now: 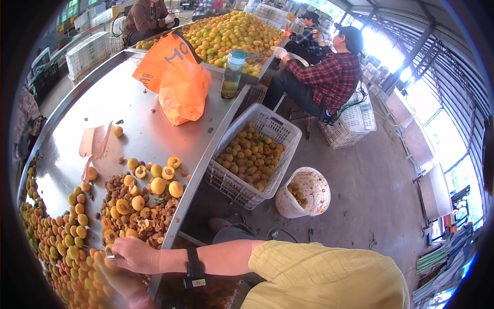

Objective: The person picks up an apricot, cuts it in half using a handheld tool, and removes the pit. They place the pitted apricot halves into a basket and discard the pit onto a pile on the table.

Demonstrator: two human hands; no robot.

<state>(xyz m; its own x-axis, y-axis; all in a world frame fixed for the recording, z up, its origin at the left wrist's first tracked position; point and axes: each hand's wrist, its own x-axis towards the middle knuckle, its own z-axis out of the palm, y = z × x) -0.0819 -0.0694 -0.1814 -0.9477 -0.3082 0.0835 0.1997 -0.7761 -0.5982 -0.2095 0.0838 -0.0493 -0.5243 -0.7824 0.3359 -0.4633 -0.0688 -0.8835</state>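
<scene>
My right hand (135, 255), with a black band on its wrist, is closed on a small metal tool whose kind I cannot tell. It is at the near edge of a heap of fruit pits (135, 204) mixed with apricot halves. My left hand (119, 276) is blurred, close below the right one and over the whole apricots (69, 247) spread on the metal table (142, 116). Whether it holds a fruit is unclear. Several whole and cut apricots (158, 185) rest on top of the pits.
A pink plastic scoop (94, 143), an orange bag (181, 89) and a bottle (232, 74) stand or lie on the table. Beside it are a crate of fruit (251, 158) and a white bucket (322, 193). Several people sit around a large apricot pile (235, 36) beyond.
</scene>
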